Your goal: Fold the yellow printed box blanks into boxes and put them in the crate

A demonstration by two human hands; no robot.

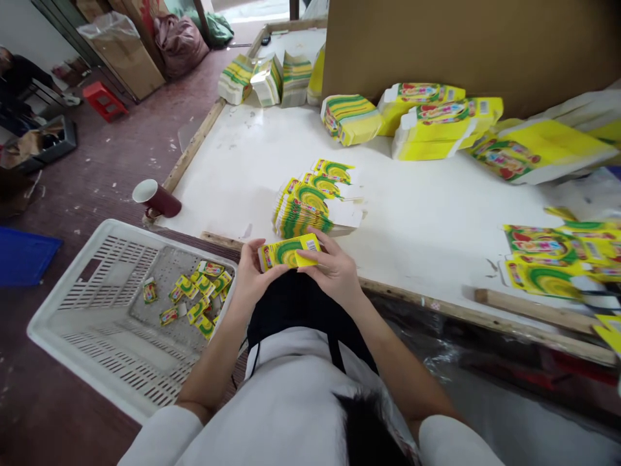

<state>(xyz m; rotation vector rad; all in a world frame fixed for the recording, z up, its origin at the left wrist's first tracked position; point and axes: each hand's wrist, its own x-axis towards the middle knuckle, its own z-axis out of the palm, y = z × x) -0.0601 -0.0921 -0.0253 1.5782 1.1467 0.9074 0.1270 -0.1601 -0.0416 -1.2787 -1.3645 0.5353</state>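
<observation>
Between my two hands, just off the table's front edge, is a small yellow and green cardboard box point(286, 252) with a barcode at its right end. My left hand point(253, 275) grips its left end, thumb below and fingers above. My right hand point(334, 265) holds the right end, its fingers over the end flap. Right behind them, a fanned stack of flat cartons point(305, 204) lies on the white table point(412, 213). To my left, a white plastic crate point(107, 310) holds several small boxes point(201, 294) of the same colours.
A dark red mug point(162, 199) stands at the table's left corner. Bundles of flat cartons point(352, 120) line the back before a large cardboard sheet point(466, 52). More cartons point(548, 259) and a wooden stick point(533, 310) lie right. A red stool point(103, 100) and a seated person are far left.
</observation>
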